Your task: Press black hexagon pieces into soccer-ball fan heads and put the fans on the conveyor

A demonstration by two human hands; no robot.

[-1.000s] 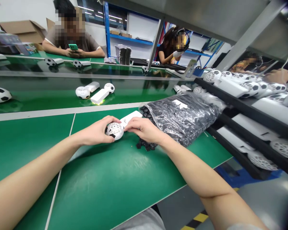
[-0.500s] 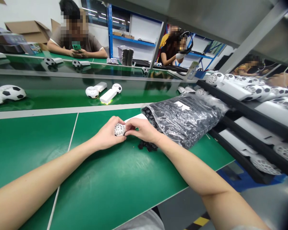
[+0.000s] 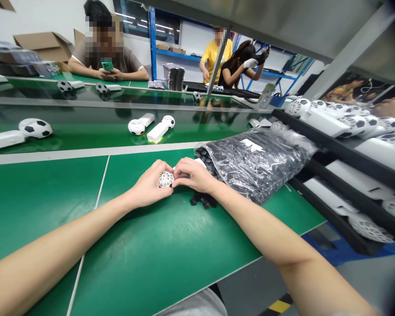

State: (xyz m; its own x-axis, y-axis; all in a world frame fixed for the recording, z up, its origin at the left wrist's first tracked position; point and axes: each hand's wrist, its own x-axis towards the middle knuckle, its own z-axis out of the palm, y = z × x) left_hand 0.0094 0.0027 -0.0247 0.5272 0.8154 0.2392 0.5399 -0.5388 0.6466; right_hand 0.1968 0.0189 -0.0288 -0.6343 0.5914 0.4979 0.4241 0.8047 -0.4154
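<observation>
My left hand [image 3: 150, 184] is closed around the round, white lattice head of a handheld fan [image 3: 166, 179] patterned like a football. Its white handle [image 3: 200, 163] shows behind my right hand. At the right side of the head, my right hand [image 3: 191, 176] has its thumb and fingers pinched together. Whatever lies between those fingertips is too small and covered to name. Close to my right wrist, several small black pieces [image 3: 203, 200] lie loose on the green table. Beside them a clear plastic bag [image 3: 250, 162] full of such black pieces lies with its mouth towards my hands.
Beyond the table edge runs a green belt [image 3: 102, 131] carrying football fans [image 3: 36, 128], one with a glowing end [image 3: 158, 131]. On my right stands a black rack [image 3: 335, 153] stacked with white fans. Across the belts a person [image 3: 108, 57] holds a phone; other people are farther back.
Fans on the near belt have moved right. Both my hands stay at the fan head with only slight shifts. In the back, a person in yellow has come into clearer view.
</observation>
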